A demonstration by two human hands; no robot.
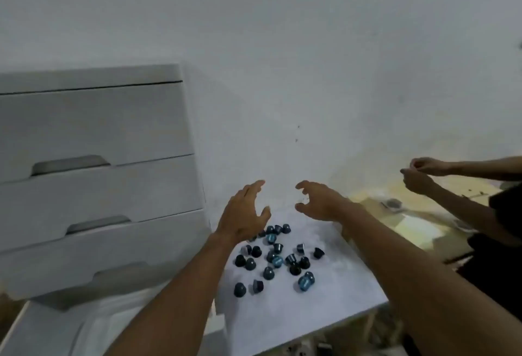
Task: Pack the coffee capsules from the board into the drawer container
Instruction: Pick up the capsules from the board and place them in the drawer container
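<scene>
Left hand (243,214) & right hand (317,200) hovering spread wide, empty, over capsules (275,259) on board (333,299); drawer unit (93,175) sitting left of board, another person's hands (421,175) working far right

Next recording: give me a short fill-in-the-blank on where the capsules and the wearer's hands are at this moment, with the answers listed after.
1. The coffee capsules lie scattered on the white ____.
2. The left hand and right hand are both open and hold ____.
3. The white drawer container stands to the ____ of the capsules.
4. The hands of a second person show at the ____ edge of the view.

Answers: board; nothing; left; right
</scene>
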